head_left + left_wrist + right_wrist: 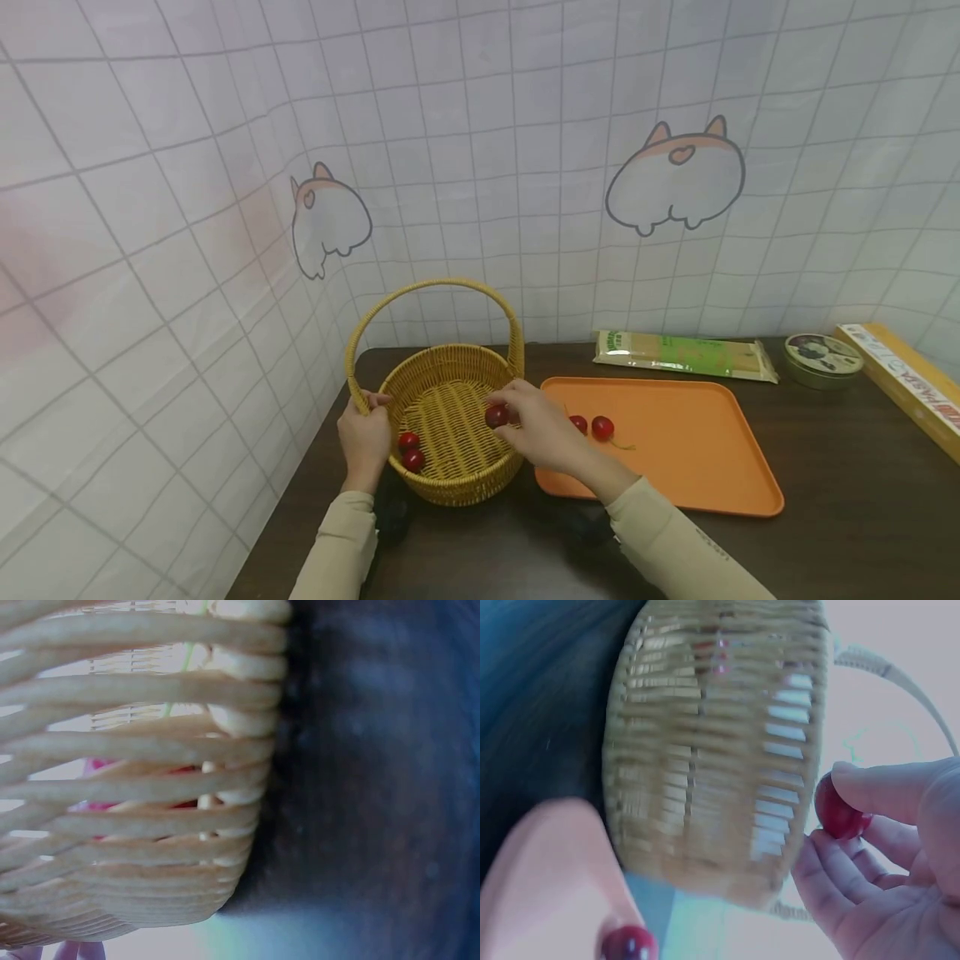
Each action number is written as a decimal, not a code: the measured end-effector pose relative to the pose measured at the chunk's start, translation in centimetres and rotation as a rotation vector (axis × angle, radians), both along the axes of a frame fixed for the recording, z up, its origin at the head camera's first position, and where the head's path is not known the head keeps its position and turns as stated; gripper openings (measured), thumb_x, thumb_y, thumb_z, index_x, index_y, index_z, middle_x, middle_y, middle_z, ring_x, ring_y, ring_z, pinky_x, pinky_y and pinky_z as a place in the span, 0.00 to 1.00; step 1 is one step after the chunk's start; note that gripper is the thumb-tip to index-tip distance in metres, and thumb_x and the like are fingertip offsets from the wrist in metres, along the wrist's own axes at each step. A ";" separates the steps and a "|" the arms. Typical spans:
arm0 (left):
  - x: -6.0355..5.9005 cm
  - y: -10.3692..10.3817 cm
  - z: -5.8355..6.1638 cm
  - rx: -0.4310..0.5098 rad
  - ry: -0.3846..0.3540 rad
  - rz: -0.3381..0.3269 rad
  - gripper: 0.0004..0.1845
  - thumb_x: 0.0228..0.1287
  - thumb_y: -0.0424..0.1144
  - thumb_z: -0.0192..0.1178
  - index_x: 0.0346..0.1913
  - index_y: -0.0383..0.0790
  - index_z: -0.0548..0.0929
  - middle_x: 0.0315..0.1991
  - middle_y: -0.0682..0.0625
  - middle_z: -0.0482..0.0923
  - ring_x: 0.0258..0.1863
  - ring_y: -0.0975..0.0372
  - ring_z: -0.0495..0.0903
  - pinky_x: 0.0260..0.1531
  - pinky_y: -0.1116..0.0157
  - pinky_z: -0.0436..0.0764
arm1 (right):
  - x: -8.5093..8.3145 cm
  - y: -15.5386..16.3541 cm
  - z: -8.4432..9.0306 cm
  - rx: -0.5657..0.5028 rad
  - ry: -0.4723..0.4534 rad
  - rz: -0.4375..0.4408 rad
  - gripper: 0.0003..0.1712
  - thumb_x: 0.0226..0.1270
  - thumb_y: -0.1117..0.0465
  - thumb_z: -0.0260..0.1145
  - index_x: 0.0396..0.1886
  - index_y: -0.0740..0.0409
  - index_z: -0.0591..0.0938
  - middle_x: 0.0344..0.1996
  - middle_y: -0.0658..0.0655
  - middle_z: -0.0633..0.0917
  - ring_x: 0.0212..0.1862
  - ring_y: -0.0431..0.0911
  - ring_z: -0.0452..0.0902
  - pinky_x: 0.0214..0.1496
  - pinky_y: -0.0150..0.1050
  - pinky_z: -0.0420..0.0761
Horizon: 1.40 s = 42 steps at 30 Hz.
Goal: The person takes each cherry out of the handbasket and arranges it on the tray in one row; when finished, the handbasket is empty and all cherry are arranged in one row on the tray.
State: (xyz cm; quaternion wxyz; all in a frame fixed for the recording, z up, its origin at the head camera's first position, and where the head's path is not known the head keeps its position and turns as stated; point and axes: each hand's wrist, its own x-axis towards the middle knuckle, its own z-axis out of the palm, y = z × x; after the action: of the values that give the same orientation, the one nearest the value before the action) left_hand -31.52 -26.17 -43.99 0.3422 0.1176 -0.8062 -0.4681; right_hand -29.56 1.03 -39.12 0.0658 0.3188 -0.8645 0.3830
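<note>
A yellow wicker basket with a tall handle stands on the dark table. My left hand grips its left rim where the handle joins. Two red cherries lie inside by the left wall, showing red through the weave in the left wrist view. Over the basket's right side, my right hand pinches another cherry between thumb and fingers. Two more cherries lie on the orange tray, one of them visible in the right wrist view beside the basket wall.
At the back of the table lie a packet of pasta and a round tin. A long yellow box runs along the right edge. A tiled backdrop encloses the left and back.
</note>
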 end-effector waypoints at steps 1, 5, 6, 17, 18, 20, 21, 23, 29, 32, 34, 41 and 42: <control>0.0 0.0 0.0 0.000 0.000 -0.001 0.10 0.65 0.32 0.48 0.33 0.36 0.80 0.37 0.43 0.86 0.24 0.53 0.68 0.26 0.60 0.63 | 0.1 0.5 0.1 -0.009 -0.003 -0.011 0.22 0.59 0.67 0.70 0.55 0.59 0.81 0.45 0.51 0.79 0.41 0.41 0.76 0.40 0.37 0.77; 0.1 0.0 0.1 0.002 -0.002 0.000 0.10 0.66 0.33 0.48 0.34 0.36 0.80 0.37 0.43 0.86 0.24 0.53 0.68 0.26 0.60 0.64 | 0.3 2.4 0.2 -0.024 -0.017 -0.039 0.19 0.61 0.65 0.70 0.53 0.56 0.81 0.45 0.49 0.76 0.43 0.40 0.77 0.42 0.36 0.77; 0.1 0.0 0.1 0.004 -0.003 0.000 0.10 0.66 0.33 0.48 0.34 0.36 0.80 0.37 0.43 0.86 0.24 0.52 0.69 0.26 0.60 0.64 | 0.4 2.8 0.2 -0.030 -0.020 -0.046 0.19 0.61 0.64 0.70 0.53 0.55 0.81 0.46 0.48 0.76 0.44 0.41 0.77 0.43 0.37 0.77; 0.2 0.2 0.3 0.012 -0.003 0.002 0.09 0.65 0.32 0.49 0.33 0.35 0.80 0.37 0.42 0.86 0.35 0.48 0.79 0.33 0.59 0.68 | -0.6 8.2 -1.2 -0.033 0.024 -0.119 0.22 0.58 0.66 0.72 0.53 0.49 0.82 0.42 0.48 0.78 0.43 0.50 0.79 0.44 0.47 0.80; 0.2 0.2 0.3 0.012 -0.004 0.000 0.09 0.65 0.32 0.48 0.33 0.35 0.80 0.37 0.42 0.86 0.35 0.48 0.79 0.33 0.59 0.68 | -0.8 8.8 -1.3 -0.030 0.029 -0.123 0.22 0.57 0.66 0.72 0.53 0.50 0.82 0.41 0.48 0.78 0.43 0.50 0.80 0.44 0.47 0.80; 0.2 0.2 0.3 0.009 -0.004 -0.002 0.09 0.65 0.32 0.48 0.33 0.35 0.80 0.37 0.42 0.86 0.35 0.49 0.79 0.33 0.59 0.68 | -1.0 9.9 -1.6 -0.020 0.028 -0.134 0.22 0.58 0.67 0.72 0.53 0.52 0.82 0.42 0.50 0.80 0.44 0.51 0.80 0.45 0.48 0.80; 0.2 0.2 0.3 0.007 -0.003 -0.003 0.09 0.65 0.32 0.48 0.33 0.35 0.80 0.37 0.42 0.86 0.35 0.49 0.79 0.33 0.59 0.68 | -1.1 10.5 -1.7 -0.019 0.022 -0.140 0.22 0.58 0.67 0.71 0.53 0.53 0.81 0.43 0.51 0.80 0.44 0.52 0.79 0.45 0.49 0.80; 0.2 0.2 0.3 0.005 0.000 -0.003 0.09 0.65 0.32 0.48 0.33 0.35 0.79 0.37 0.42 0.86 0.34 0.49 0.79 0.32 0.59 0.68 | -1.4 11.6 -1.9 -0.015 -0.006 -0.158 0.22 0.59 0.67 0.71 0.54 0.54 0.81 0.47 0.53 0.81 0.45 0.53 0.79 0.46 0.51 0.79; 0.3 0.2 0.3 0.006 0.010 -0.004 0.09 0.65 0.32 0.48 0.33 0.35 0.80 0.37 0.42 0.86 0.32 0.49 0.77 0.31 0.59 0.68 | -2.3 14.5 -2.2 0.009 -0.044 -0.217 0.23 0.60 0.64 0.71 0.56 0.55 0.79 0.50 0.57 0.82 0.47 0.55 0.79 0.47 0.52 0.80; 0.2 0.1 0.2 0.016 0.008 -0.006 0.09 0.65 0.32 0.48 0.34 0.34 0.79 0.37 0.42 0.86 0.33 0.48 0.78 0.32 0.59 0.68 | -2.7 15.5 -2.2 0.025 -0.026 -0.228 0.23 0.59 0.64 0.72 0.55 0.56 0.80 0.49 0.59 0.82 0.46 0.56 0.79 0.45 0.52 0.80; 0.2 0.0 0.2 0.023 0.005 -0.005 0.09 0.65 0.32 0.48 0.34 0.34 0.79 0.37 0.41 0.86 0.34 0.48 0.79 0.33 0.59 0.68 | -2.9 16.1 -2.3 0.036 -0.025 -0.229 0.22 0.59 0.65 0.72 0.54 0.57 0.80 0.49 0.60 0.83 0.46 0.57 0.80 0.44 0.52 0.81; 0.2 0.1 0.2 0.013 -0.002 -0.003 0.09 0.64 0.32 0.48 0.34 0.34 0.80 0.38 0.41 0.86 0.34 0.48 0.79 0.32 0.59 0.68 | -3.3 17.8 -2.8 0.075 -0.066 -0.236 0.21 0.59 0.66 0.71 0.53 0.59 0.79 0.47 0.60 0.83 0.45 0.57 0.80 0.45 0.53 0.80; 0.2 0.1 0.2 0.009 -0.001 -0.003 0.09 0.64 0.32 0.48 0.34 0.34 0.80 0.38 0.41 0.86 0.35 0.48 0.79 0.33 0.59 0.68 | -3.3 18.0 -2.9 0.080 -0.072 -0.238 0.21 0.59 0.67 0.70 0.53 0.59 0.79 0.47 0.60 0.83 0.45 0.57 0.80 0.45 0.53 0.80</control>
State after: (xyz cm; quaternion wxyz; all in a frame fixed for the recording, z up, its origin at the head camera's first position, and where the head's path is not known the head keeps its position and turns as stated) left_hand -31.37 -26.08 -43.78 0.3405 0.1183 -0.8044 -0.4722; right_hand -32.90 19.04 -42.06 0.0669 0.2021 -0.9126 0.3490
